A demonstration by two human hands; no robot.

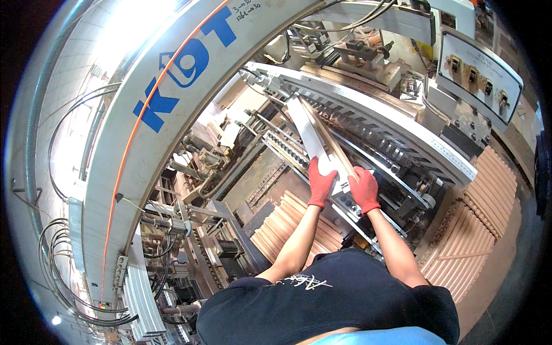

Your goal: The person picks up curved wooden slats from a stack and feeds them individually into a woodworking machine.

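Both my hands wear red gloves and hold one long narrow white panel [310, 135] with a wood-coloured edge. It slants up and to the left over the machine bed. My left hand [319, 183] grips its near end from the left side. My right hand [364, 188] grips the same end from the right, along the wooden edge. The panel's far end reaches toward the machine's roller rail [368, 115].
A big white arched machine guard [155, 132] with blue lettering curves over the left. Stacks of pale wooden slats lie below my hands [287, 224] and at the right [483, 213]. A grey control box with switches [480, 75] sits upper right. Cables hang at the left [63, 230].
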